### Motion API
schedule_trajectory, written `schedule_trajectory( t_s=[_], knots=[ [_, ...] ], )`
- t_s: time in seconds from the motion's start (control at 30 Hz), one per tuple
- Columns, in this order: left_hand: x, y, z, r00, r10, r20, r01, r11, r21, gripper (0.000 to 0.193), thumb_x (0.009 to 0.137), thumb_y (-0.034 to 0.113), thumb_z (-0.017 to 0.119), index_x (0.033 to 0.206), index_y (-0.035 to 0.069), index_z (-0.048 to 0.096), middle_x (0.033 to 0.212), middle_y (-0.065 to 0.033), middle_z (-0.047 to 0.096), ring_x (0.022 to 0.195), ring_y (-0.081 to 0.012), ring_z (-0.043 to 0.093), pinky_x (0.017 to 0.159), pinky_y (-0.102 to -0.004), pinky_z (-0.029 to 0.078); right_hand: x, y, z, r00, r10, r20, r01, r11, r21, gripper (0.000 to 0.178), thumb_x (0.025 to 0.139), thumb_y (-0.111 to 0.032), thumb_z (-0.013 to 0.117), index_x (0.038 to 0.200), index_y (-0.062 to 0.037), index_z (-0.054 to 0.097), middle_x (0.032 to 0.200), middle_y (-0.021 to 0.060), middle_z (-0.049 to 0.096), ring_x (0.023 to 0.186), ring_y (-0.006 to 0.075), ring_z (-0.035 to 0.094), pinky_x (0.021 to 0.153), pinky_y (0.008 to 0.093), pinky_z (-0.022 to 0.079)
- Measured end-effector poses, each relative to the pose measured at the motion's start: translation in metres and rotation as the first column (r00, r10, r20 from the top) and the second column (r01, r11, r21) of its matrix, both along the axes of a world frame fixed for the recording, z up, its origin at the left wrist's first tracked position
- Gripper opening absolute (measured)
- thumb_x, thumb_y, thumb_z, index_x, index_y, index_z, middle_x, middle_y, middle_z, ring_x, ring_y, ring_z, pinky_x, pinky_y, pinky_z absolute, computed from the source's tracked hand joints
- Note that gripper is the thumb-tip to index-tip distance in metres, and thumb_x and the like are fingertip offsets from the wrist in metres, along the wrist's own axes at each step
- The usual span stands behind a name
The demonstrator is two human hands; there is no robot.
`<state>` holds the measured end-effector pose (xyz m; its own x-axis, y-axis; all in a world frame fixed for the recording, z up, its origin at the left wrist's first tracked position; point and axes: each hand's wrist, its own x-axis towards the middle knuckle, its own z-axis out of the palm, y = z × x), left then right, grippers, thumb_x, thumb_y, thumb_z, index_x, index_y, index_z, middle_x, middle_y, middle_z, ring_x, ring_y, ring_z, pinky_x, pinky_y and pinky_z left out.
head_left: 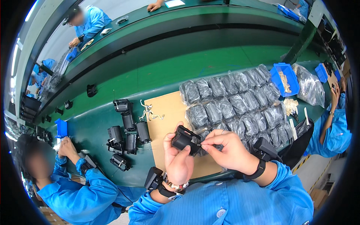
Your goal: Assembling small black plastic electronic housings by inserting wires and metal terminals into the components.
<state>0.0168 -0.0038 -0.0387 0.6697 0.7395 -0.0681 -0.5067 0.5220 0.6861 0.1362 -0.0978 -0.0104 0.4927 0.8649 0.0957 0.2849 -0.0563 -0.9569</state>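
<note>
My left hand (175, 160) is wrapped round a black plastic housing (183, 139) and holds it tilted above a tan cardboard sheet (165, 103). My right hand (233, 150) has thumb and forefinger pinched together at the housing's right edge. Whatever lies between those fingertips is too small to make out. Left of the cardboard, several similar black housings (128, 122) stand and lie in a group, some with thin wires sticking out. Silver metal parts (147, 111) lie in a small pile at the cardboard's left side.
Rows of black units in clear bags (213, 112) cover the bench's right half. Beyond them stand a blue bin (275, 77) with pale pieces and a clear plastic bag (309, 84). Co-workers sit at left (80, 191) and right (330, 127). A green belt (157, 67) runs behind.
</note>
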Motion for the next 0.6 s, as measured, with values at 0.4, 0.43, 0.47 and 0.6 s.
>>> schedule_trajectory(
  t_s=[0.4, 0.43, 0.47, 0.6],
  knots=[
    [-0.011, 0.000, -0.003, 0.982, -0.160, -0.101, 0.172, 0.978, 0.115, 0.071, 0.077, -0.008, 0.061, 0.137, 0.011, 0.028, 0.128, -0.0153, 0.043, 0.114, -0.0261, 0.049, 0.099, -0.0421, 0.039, 0.008, -0.006, 0.003, 0.990, -0.079, 0.116, 0.067, 0.993, 0.102, 0.012, 0.072, 0.003, 0.063, 0.081, -0.0014, 0.069, 0.076, 0.0109, 0.062, 0.068, 0.0238, 0.062, 0.061, 0.0308, 0.049],
    [-0.013, 0.001, -0.003, 0.969, -0.148, -0.196, 0.192, 0.955, 0.225, 0.077, 0.074, -0.006, 0.068, 0.138, 0.011, 0.028, 0.128, -0.0159, 0.042, 0.114, -0.0266, 0.050, 0.098, -0.0418, 0.041, 0.010, -0.007, 0.005, 0.996, -0.051, 0.070, 0.043, 0.994, 0.099, 0.011, 0.072, 0.003, 0.063, 0.081, -0.0014, 0.069, 0.076, 0.0112, 0.062, 0.069, 0.0241, 0.062, 0.061, 0.0309, 0.049],
    [-0.015, 0.004, -0.005, 0.968, -0.154, -0.196, 0.198, 0.954, 0.226, 0.077, 0.074, -0.006, 0.068, 0.138, 0.011, 0.028, 0.128, -0.0159, 0.042, 0.114, -0.0266, 0.050, 0.098, -0.0418, 0.041, 0.012, -0.007, 0.006, 1.000, -0.021, 0.023, 0.018, 0.995, 0.099, 0.011, 0.072, 0.002, 0.064, 0.081, -0.0014, 0.069, 0.076, 0.0115, 0.063, 0.069, 0.0245, 0.062, 0.061, 0.0311, 0.049],
    [-0.021, 0.021, -0.010, 0.930, 0.116, -0.348, 0.243, 0.517, 0.821, 0.076, 0.054, 0.014, 0.088, 0.119, 0.004, 0.051, 0.116, -0.0111, 0.039, 0.108, -0.0305, 0.055, 0.091, -0.0397, 0.048, 0.022, -0.009, 0.013, 0.994, 0.030, 0.104, -0.036, 0.998, 0.059, 0.009, 0.073, 0.000, 0.063, 0.080, -0.0006, 0.067, 0.074, 0.0119, 0.062, 0.069, 0.0266, 0.062, 0.061, 0.0340, 0.050]
  ],
)
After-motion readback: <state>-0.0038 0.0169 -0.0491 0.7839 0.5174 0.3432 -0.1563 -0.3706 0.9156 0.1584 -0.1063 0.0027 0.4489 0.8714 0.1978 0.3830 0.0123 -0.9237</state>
